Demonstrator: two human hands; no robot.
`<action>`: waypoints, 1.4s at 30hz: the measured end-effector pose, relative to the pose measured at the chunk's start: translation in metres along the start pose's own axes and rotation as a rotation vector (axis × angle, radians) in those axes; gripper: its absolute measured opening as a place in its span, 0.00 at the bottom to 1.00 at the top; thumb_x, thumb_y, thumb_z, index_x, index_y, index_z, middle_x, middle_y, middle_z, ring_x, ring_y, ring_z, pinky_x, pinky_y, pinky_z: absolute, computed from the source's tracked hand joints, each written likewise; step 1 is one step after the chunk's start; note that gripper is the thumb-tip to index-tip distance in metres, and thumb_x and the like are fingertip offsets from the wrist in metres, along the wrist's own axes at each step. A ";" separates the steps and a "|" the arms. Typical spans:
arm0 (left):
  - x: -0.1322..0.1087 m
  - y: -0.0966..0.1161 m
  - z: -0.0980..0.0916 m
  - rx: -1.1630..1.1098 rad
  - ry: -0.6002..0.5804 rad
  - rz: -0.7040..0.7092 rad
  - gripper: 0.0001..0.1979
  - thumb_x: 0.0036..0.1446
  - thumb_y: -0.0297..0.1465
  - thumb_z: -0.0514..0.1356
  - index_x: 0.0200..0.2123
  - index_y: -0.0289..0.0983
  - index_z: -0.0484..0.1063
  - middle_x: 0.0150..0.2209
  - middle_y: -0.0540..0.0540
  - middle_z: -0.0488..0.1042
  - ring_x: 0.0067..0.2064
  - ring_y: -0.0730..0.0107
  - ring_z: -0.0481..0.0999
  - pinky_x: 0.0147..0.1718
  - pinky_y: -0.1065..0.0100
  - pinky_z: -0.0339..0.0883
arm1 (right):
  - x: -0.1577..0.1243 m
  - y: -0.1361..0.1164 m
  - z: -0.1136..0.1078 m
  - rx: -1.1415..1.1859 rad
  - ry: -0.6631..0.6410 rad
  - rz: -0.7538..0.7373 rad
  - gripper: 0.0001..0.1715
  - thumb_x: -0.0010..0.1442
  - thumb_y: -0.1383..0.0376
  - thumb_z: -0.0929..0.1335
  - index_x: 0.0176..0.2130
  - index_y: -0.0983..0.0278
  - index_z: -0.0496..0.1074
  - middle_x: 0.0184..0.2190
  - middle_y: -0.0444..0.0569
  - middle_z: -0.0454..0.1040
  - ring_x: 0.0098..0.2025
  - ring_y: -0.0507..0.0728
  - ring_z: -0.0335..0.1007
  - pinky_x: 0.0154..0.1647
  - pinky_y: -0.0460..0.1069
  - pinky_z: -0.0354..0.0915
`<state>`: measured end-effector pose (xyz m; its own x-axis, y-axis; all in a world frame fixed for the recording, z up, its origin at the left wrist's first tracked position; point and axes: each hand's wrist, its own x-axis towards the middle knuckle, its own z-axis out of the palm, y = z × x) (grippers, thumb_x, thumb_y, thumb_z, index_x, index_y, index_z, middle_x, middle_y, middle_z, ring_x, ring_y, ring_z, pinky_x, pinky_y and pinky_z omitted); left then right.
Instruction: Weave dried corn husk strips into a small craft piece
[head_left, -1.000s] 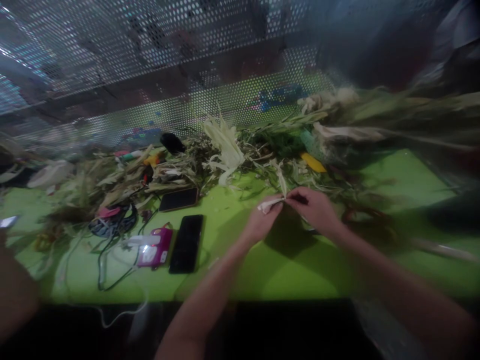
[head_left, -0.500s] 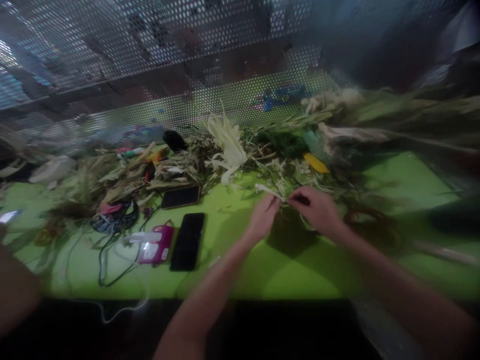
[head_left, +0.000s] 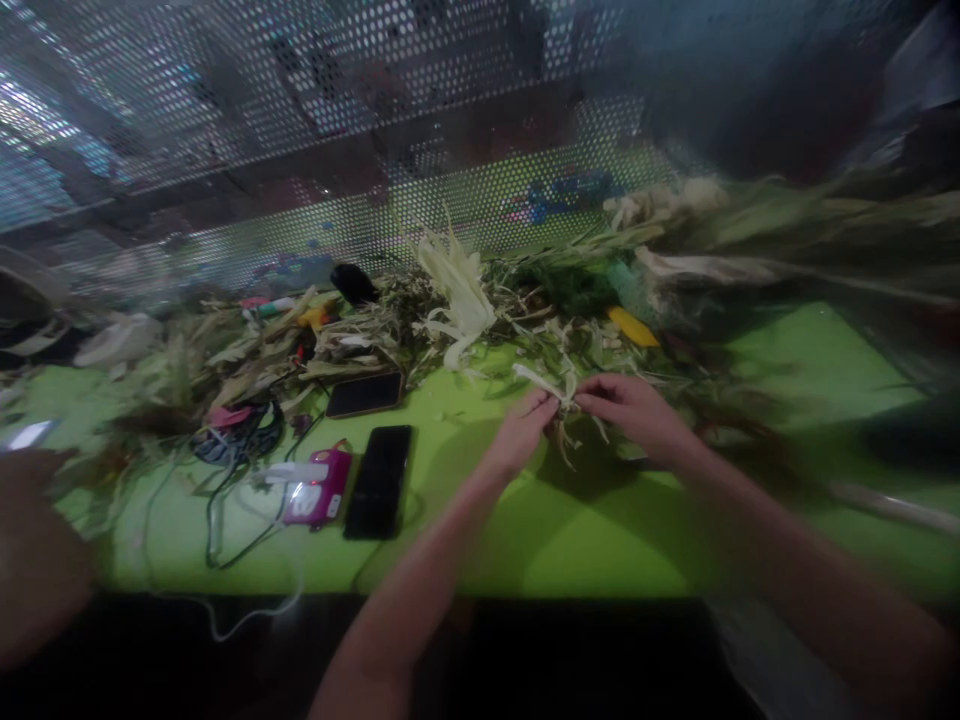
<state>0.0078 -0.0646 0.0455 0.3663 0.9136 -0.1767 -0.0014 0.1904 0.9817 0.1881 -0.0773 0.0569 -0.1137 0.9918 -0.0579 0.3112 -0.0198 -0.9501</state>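
Between my two hands, above the green tabletop (head_left: 480, 540), is a small bundle of pale corn husk strips (head_left: 564, 392). My left hand (head_left: 523, 430) pinches it from the left, fingers closed. From the other side, the fingertips of my right hand (head_left: 621, 405) are pressed together on the same bundle. One whitish strip sticks up to the left, and thin ends dangle below. Just behind my hands lie loose dry scraps (head_left: 551, 340) and a larger peeled-back corn husk (head_left: 459, 290).
Left of my forearm lie a black phone (head_left: 379, 482), a second phone (head_left: 365, 394), and a magenta device (head_left: 320, 490) with cables. A yellow object (head_left: 632, 326) rests among the husks. Behind runs a perforated metal screen (head_left: 300, 200). Another person's arm (head_left: 37, 560) shows at far left.
The husk bundle has turned a little, and its loose ends now show more clearly under my fingers. Both hands keep their grip. The arm at far left has shifted slightly into view.
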 end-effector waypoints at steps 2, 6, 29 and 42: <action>-0.002 0.002 0.000 0.040 -0.032 -0.004 0.09 0.60 0.35 0.56 0.33 0.36 0.73 0.28 0.50 0.68 0.30 0.72 0.63 0.32 0.69 0.57 | 0.001 -0.001 0.000 0.096 -0.016 0.049 0.18 0.56 0.50 0.70 0.33 0.63 0.75 0.28 0.46 0.76 0.28 0.53 0.68 0.30 0.48 0.64; -0.003 0.003 0.004 0.074 -0.093 -0.017 0.10 0.60 0.37 0.57 0.34 0.37 0.74 0.31 0.49 0.71 0.33 0.71 0.66 0.36 0.68 0.60 | 0.001 0.001 0.001 0.222 0.061 0.059 0.21 0.50 0.48 0.74 0.28 0.63 0.72 0.24 0.42 0.70 0.26 0.51 0.63 0.28 0.47 0.62; 0.006 -0.013 0.009 0.415 -0.176 0.126 0.08 0.50 0.25 0.54 0.30 0.35 0.74 0.31 0.47 0.75 0.34 0.66 0.71 0.37 0.67 0.64 | 0.001 0.009 0.005 -0.363 0.173 -0.433 0.06 0.59 0.62 0.69 0.31 0.61 0.73 0.42 0.51 0.75 0.48 0.61 0.68 0.50 0.56 0.62; 0.000 -0.004 0.009 0.088 -0.005 -0.038 0.14 0.59 0.41 0.57 0.31 0.36 0.72 0.26 0.50 0.69 0.30 0.72 0.66 0.33 0.69 0.60 | 0.001 0.000 -0.006 -0.142 0.246 -0.053 0.21 0.57 0.50 0.68 0.23 0.62 0.68 0.21 0.43 0.66 0.25 0.53 0.61 0.27 0.48 0.58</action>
<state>0.0168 -0.0684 0.0424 0.3688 0.9046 -0.2135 0.0945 0.1921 0.9768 0.1934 -0.0758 0.0584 0.0933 0.9922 0.0827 0.4421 0.0332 -0.8964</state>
